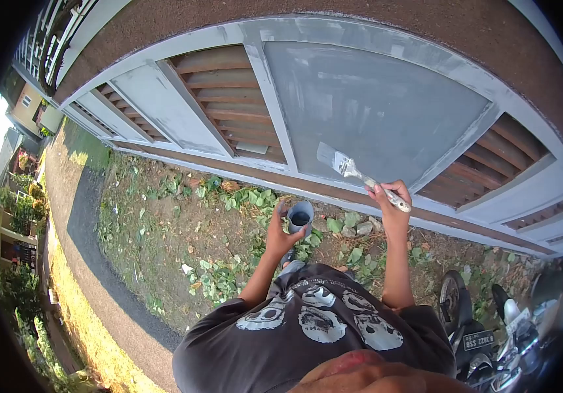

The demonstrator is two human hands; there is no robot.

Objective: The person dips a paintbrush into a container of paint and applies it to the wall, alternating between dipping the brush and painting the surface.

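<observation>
Item: paintbrush (353, 171), held in the right hand (389, 200), fingers closed round the lower end of its handle. Long axis runs diagonally, from the hand at lower right up to the bristles at upper left; the bristle end points toward and lies against the grey-painted panel (373, 105) of the fence, near the panel's lower edge. Bristles flat and pale with paint; metal ferrule between bristles and handle. Item: small grey cup (300, 217), upright, mouth open upward, dark paint visible inside; gripped from its left side by the left hand (281, 232), fingers wrapped round its wall. Cup sits below and to the left of the brush, apart from it, above bare earth with scattered green leaves (229, 275). Adjacent: unpainted brown slatted sections (229, 98) flanking the panel; parked motorcycle (491, 327) at lower right, near the right elbow; paved path (91, 229) at left.
</observation>
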